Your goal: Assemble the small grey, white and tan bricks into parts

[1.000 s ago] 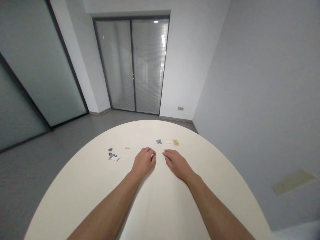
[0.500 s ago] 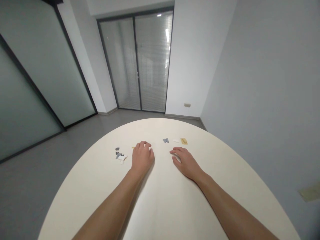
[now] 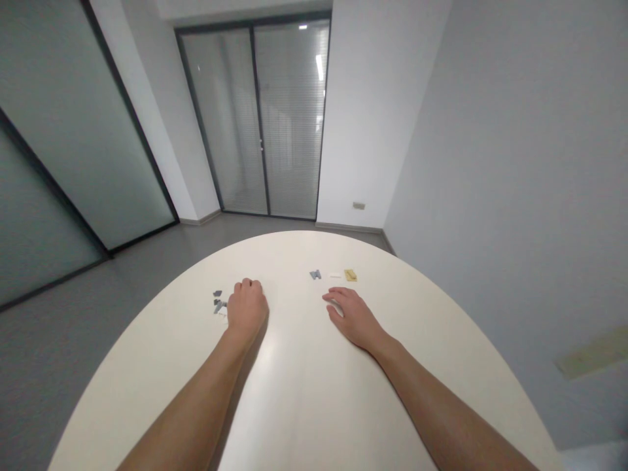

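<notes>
My left hand (image 3: 248,309) rests on the white round table with its fingers curled in. A small dark spot shows between its fingertips, but what they hold is hidden. Just left of it lies a small pile of grey and white pieces (image 3: 218,307), partly covered by the hand, with a dark grey piece (image 3: 217,294) behind. My right hand (image 3: 354,317) lies on its side, thumb and fingers apart and nothing between them. Beyond its fingertips, in a row, are a flat grey piece (image 3: 314,275), a thin white strip (image 3: 334,275) and a yellow piece (image 3: 350,275).
The round white table (image 3: 299,392) curves away on both sides. Past its far edge stand a glass door with blinds (image 3: 289,131) and white walls. Frosted glass panels (image 3: 112,163) are at the left, and a grey wall rises on the right.
My left hand has moved left toward the pile, its fingers curling in. The small yellowish piece beside it is out of sight. My right hand stays by the row. The view has turned slightly right.
</notes>
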Tool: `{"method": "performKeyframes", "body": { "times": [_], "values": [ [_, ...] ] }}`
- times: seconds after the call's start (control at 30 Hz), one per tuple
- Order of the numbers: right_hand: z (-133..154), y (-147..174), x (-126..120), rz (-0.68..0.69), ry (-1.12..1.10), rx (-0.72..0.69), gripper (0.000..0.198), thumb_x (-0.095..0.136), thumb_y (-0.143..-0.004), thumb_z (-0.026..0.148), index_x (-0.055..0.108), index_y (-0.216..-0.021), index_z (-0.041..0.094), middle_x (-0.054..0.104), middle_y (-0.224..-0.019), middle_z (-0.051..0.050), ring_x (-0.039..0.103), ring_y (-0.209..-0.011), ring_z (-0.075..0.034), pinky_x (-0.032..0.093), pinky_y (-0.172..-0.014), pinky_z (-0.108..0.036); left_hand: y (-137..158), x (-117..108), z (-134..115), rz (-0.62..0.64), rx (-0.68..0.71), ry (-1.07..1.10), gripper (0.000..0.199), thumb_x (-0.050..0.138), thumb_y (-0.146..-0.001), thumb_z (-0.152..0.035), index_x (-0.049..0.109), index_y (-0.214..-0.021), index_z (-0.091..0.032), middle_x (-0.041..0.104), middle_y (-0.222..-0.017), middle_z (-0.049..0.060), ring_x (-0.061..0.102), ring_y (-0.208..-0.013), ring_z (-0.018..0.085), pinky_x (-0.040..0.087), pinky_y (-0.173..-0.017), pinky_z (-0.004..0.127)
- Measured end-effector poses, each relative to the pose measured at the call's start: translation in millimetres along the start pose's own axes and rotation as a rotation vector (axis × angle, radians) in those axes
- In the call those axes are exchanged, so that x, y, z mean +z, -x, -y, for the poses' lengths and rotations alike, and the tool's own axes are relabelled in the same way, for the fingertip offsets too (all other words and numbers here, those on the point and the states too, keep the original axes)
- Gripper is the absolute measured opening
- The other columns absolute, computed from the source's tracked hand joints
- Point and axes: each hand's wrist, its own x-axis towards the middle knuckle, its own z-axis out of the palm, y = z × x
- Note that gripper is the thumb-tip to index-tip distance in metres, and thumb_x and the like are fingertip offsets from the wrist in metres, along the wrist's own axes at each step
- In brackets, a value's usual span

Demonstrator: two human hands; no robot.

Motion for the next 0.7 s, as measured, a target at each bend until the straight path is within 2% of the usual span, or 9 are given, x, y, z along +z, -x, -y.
{"method": "performKeyframes", "body": {
  "times": [0.2,0.43,0.7],
  "values": [
    [2,0,-1,-0.003,0.002,0.002,0.026,0.056,-0.091,0.022,0.069,-0.114,0.020,0.065,-0.125,-0.010,0.056,-0.119,-0.025,0.043,-0.106,-0.044,4,-7,-12,0.077,0.113,0.009,0.033,0.039,-0.088,-0.003,0.070,-0.095,-0.013,0.063,-0.100,0.016,0.060,-0.098,0.028,0.049,-0.076,0.034],
    [4,0,-1,-0.007,0.010,0.011,0.025,0.056,-0.091,0.022,0.069,-0.113,0.021,0.065,-0.124,-0.010,0.056,-0.119,-0.025,0.043,-0.106,-0.043,9,0,-23,0.031,0.300,0.193,0.028,0.044,-0.093,-0.011,0.070,-0.101,-0.020,0.065,-0.100,0.010,0.060,-0.099,0.025,0.047,-0.080,0.033],
    [12,0,-5,-0.021,0.024,-0.008,0.024,0.056,-0.091,0.018,0.070,-0.110,0.021,0.067,-0.120,-0.010,0.058,-0.116,-0.024,0.045,-0.103,-0.042,13,6,-38,0.047,0.375,0.434,0.020,0.051,-0.095,-0.021,0.069,-0.102,-0.023,0.070,-0.100,0.004,0.062,-0.097,0.020,0.046,-0.081,0.029]
  ]
}}
